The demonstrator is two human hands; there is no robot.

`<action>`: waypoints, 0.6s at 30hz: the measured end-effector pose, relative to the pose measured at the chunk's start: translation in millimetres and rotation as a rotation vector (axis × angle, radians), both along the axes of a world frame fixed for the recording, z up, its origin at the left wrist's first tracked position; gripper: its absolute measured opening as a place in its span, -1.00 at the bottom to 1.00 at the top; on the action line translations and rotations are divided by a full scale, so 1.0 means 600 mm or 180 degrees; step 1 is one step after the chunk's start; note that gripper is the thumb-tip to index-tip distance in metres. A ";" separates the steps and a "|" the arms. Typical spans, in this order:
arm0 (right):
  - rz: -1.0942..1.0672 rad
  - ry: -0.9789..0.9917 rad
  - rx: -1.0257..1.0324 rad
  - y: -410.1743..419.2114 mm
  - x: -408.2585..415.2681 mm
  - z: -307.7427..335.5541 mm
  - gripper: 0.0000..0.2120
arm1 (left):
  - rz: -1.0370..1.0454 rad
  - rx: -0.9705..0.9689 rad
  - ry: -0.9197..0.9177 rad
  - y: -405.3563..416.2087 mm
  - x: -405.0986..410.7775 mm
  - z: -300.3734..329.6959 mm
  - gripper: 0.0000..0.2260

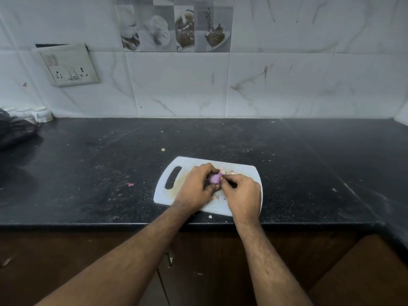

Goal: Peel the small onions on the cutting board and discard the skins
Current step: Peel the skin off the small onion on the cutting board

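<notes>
Left hand (pixel 195 184) grips 1 onion (pixel 214 178) over the board (pixel 242 171); right hand (pixel 240 191) pinches skin at its 3 o'clock; likely light, firm, slippery; skin papery, tears easily.

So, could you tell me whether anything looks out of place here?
Yes: a pink scrap of onion skin lies on the black counter, left of the cutting board, with pale flecks scattered around it.

A small purple onion (pixel 214 178), partly peeled and glossy, sits above the middle of a white plastic cutting board (pixel 242 171) with a handle slot at its left. Pale pink skins (pixel 223 171) lie on the board just beyond the onion.
</notes>
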State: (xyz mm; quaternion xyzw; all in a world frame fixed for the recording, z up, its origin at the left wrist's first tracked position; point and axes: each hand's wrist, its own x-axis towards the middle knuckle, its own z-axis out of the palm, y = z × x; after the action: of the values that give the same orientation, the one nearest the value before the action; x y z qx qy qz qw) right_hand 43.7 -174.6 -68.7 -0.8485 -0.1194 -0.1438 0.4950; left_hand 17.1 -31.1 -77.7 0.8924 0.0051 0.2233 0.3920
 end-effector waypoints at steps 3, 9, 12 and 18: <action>-0.0103 0.0068 -0.0080 0.002 -0.003 0.002 -0.82 | -0.0025 0.0122 -0.0098 -0.001 0.001 -0.002 -0.86; -0.0295 0.0121 -0.0405 0.004 -0.007 0.007 -0.81 | -0.0038 0.0274 -0.0162 -0.002 0.000 0.000 -0.87; -0.0312 0.0272 -0.0516 0.003 -0.004 0.009 -0.84 | -0.0025 0.0232 -0.0114 -0.002 -0.002 0.002 -0.82; -0.0314 0.0263 -0.0297 0.005 0.000 0.005 -0.89 | 0.0028 -0.0233 0.0100 -0.006 -0.003 0.006 -0.78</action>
State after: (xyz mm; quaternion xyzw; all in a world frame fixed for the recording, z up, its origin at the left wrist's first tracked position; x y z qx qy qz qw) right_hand 43.8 -171.8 -65.5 -0.8808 -0.0636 -0.1271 0.4517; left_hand 15.3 -34.5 -74.1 0.8808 0.0233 0.2107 0.4234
